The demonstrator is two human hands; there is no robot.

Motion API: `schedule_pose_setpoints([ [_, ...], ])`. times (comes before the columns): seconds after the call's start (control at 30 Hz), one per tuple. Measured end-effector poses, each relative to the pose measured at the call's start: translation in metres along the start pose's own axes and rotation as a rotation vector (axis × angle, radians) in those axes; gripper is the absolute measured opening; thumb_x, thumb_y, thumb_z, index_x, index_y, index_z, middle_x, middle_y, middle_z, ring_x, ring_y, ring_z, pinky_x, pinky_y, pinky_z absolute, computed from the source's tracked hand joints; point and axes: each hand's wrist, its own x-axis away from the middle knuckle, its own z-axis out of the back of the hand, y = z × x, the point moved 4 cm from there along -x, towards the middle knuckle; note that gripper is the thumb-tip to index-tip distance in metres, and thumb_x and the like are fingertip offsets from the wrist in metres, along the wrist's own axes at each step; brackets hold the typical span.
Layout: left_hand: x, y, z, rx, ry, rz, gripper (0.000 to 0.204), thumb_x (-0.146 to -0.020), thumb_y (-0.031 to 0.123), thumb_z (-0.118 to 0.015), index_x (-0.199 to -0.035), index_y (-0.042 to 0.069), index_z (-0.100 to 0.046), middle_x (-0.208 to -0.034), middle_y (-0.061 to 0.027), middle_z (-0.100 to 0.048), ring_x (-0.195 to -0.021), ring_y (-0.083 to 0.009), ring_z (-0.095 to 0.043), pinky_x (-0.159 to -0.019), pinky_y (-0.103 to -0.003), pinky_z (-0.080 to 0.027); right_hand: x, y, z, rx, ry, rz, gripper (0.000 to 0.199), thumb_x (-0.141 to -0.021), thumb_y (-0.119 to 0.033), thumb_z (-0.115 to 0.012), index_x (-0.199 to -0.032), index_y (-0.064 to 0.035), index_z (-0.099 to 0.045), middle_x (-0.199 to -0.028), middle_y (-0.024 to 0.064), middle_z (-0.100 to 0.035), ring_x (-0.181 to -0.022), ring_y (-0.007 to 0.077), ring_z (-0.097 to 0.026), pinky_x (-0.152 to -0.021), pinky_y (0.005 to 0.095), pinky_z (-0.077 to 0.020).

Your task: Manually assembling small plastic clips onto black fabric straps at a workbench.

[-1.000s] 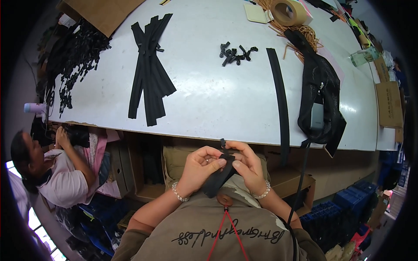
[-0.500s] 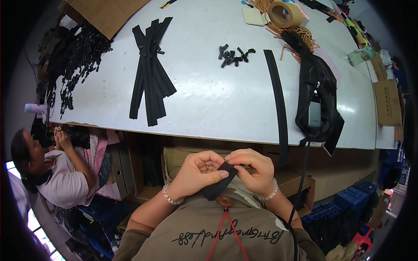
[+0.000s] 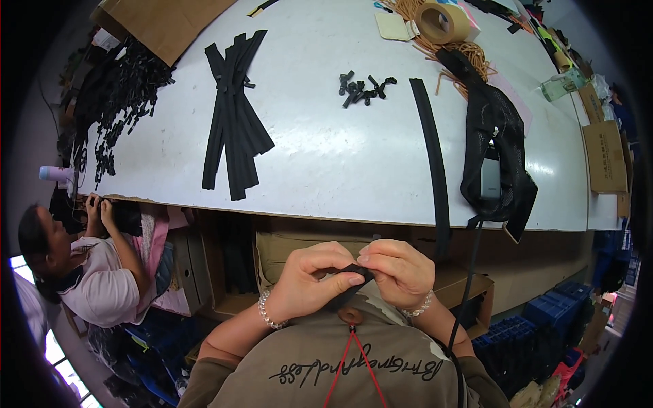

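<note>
Between the hands: a short black strip (image 3: 350, 284) is pinched from both sides, close to the chest and below the table edge.
Left hand (image 3: 314, 280): fingers curled, thumb pressed on the strip's left end; a bead bracelet sits on the wrist.
Right hand (image 3: 398, 272): fingers bent over the strip's right end, fingertips meeting the left thumb (the strip's middle is mostly hidden, so it may be a zipper piece).
Table (image 3: 340, 163): white, just beyond the hands.
Straps (image 3: 233, 119): a bundle of long black ones, fanned out on the left part of the table.
Small parts (image 3: 362, 87): a black heap near the table's middle.
Long strip (image 3: 434, 160): lies alone, running over the near edge.
Mesh bag (image 3: 496, 146): black, right of the long strip.
Tape roll (image 3: 443, 22): at the far side.
Other person (image 3: 88, 272): seated at the left, hands at the table edge.
</note>
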Motion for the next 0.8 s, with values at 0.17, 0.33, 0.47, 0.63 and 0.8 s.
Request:
schedule_pose_setpoints([
  [0.17,-0.001,-0.001,0.001,-0.022,-0.002,-0.053,0.007,-0.076,0.000,-0.067,-0.083,0.000,-0.067,-0.079,-0.0064,-0.062,-0.073,-0.0124,-0.056,-0.064,-0.024,-0.045,0.003,0.003,-0.003,-0.012,-0.006,-0.005,0.020,-0.071,0.007,-0.062,-0.089,-0.0015,-0.065,-0.087,0.0114,-0.063,-0.073,0.0226,-0.064,-0.061,0.0280,-0.0518],
  [0.33,-0.002,-0.004,0.002,-0.023,0.024,-0.078,0.006,-0.076,0.000,-0.067,-0.082,0.000,-0.067,-0.078,-0.0061,-0.062,-0.072,-0.0128,-0.056,-0.064,-0.024,-0.045,0.003,0.006,-0.007,-0.054,0.031,-0.095,0.016,-0.073,0.008,-0.061,-0.086,-0.0002,-0.063,-0.084,0.0116,-0.063,-0.072,0.0228,-0.064,-0.061,0.0280,-0.0518],
  [0.47,-0.004,-0.007,0.003,-0.021,0.037,-0.129,0.008,-0.077,0.002,-0.067,-0.085,0.001,-0.066,-0.078,-0.0047,-0.061,-0.070,-0.0120,-0.055,-0.060,-0.023,-0.043,0.001,0.006,-0.009,-0.036,0.056,-0.164,0.009,-0.075,0.003,-0.064,-0.083,0.0003,-0.063,-0.078,0.0113,-0.064,-0.070,0.0208,-0.063,-0.061,0.0266,-0.0505],
  [0.63,-0.005,-0.018,0.006,0.030,0.073,-0.048,0.009,-0.079,0.004,-0.066,-0.088,0.000,-0.066,-0.079,-0.0035,-0.061,-0.072,-0.0078,-0.053,-0.060,-0.021,-0.042,-0.002,0.010,-0.010,-0.046,0.049,-0.251,0.010,-0.075,0.005,-0.061,-0.084,0.0012,-0.063,-0.080,0.0121,-0.064,-0.071,0.0213,-0.063,-0.062,0.0266,-0.0501],
  [0.8,-0.003,-0.033,0.005,0.234,0.108,0.156,0.010,-0.082,0.005,-0.065,-0.088,-0.002,-0.065,-0.079,-0.0002,-0.061,-0.070,-0.0030,-0.052,-0.059,-0.018,-0.044,-0.009,0.020,-0.008,-0.110,-0.125,-0.331,0.018,-0.072,0.010,-0.057,-0.087,0.0019,-0.064,-0.084,0.0137,-0.063,-0.075,0.0219,-0.063,-0.066,0.0271,-0.0497],
])
